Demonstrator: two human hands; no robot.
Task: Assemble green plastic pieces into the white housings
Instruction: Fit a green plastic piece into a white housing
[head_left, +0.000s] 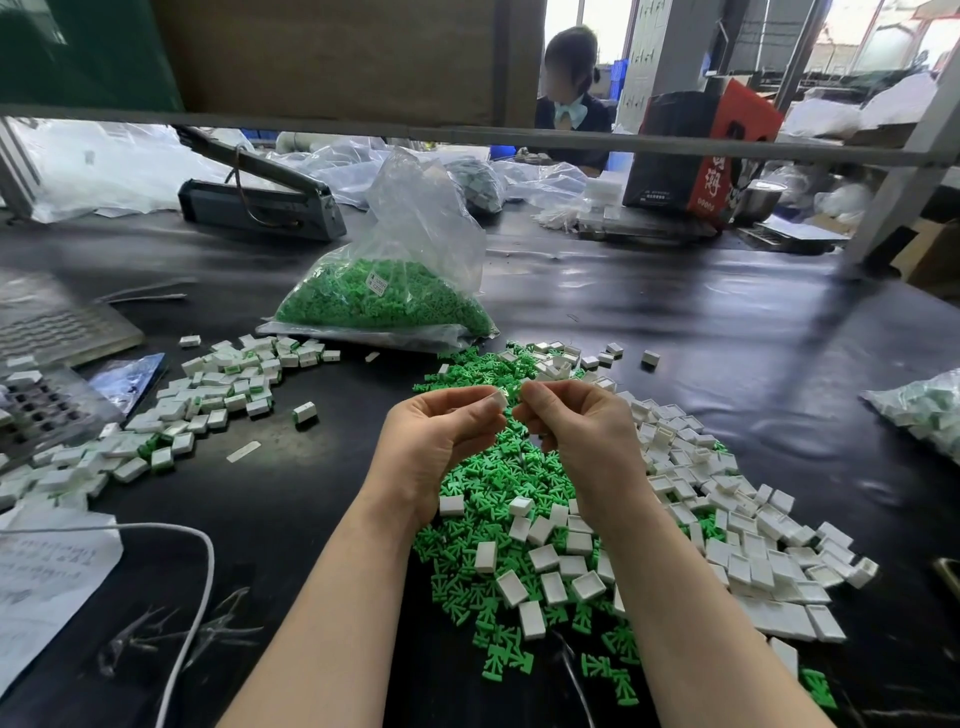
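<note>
- Small white rectangular plastic housing (497, 400) is pinched in the left hand (434, 436), raised above the dark worktop (727, 322).
- Right hand (574, 428) has fingertips curled at the housing; a green piece there cannot be confirmed.
- Risk: misaligned insertion could jam or drop the part into the loose green plastic pieces (483, 499) below.
- Count: two hands, one clear bag of green pieces (387, 296); loose housings and pieces too many to count.

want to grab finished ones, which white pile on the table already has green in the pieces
The left pile, beside the keyboard: its white housings show green at their ends. The housings in the right pile are empty open shells mixed with loose green pieces.
</note>
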